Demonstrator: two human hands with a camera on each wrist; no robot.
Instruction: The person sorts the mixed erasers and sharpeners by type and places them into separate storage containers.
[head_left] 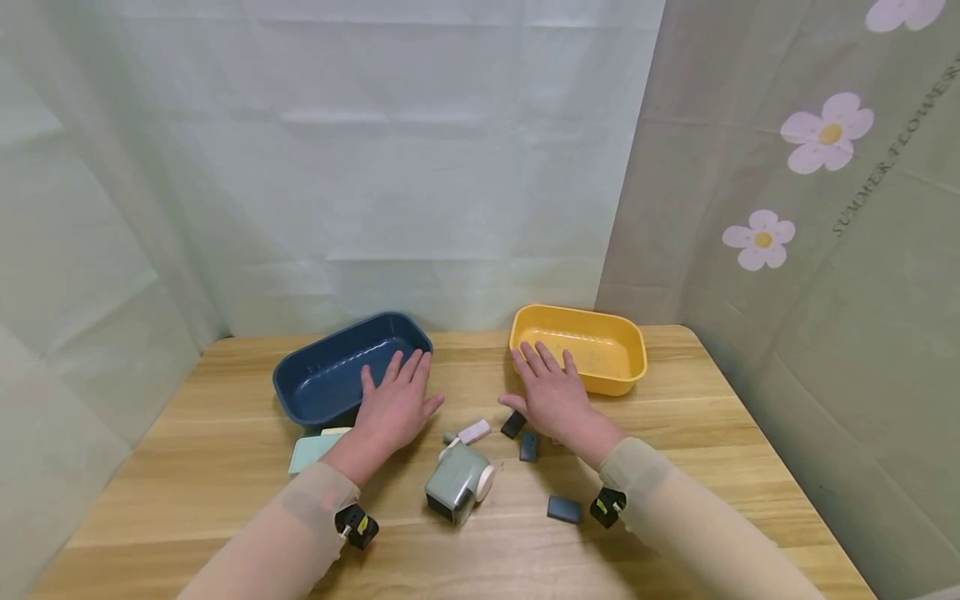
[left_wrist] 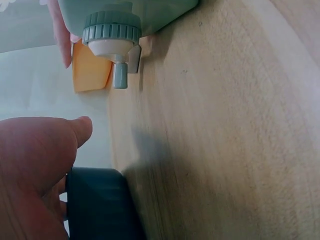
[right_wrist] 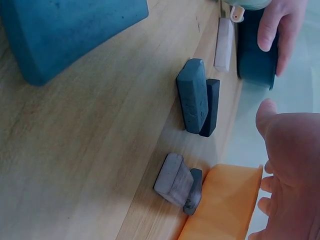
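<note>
My left hand (head_left: 393, 404) is held palm down with spread fingers at the near right side of a dark blue basin (head_left: 322, 408); whether it touches the rim I cannot tell. My right hand (head_left: 555, 400), also spread and palm down, is at the near left side of a yellow basin (head_left: 618, 385). Neither hand holds anything. Between the forearms lies a grey-green bottle-like container (head_left: 457, 477), with a ribbed collar (left_wrist: 112, 32) and small spout (left_wrist: 120, 75) in the left wrist view.
Small blocks lie around the right hand: a blue one (head_left: 564, 509), another blue one (head_left: 528, 447), a black one (head_left: 513, 424) and a pale pink one (head_left: 474, 431). A mint-coloured flat item (head_left: 311, 452) lies by the left wrist. Cloth walls (head_left: 420, 167) stand behind the wooden table (head_left: 172, 467).
</note>
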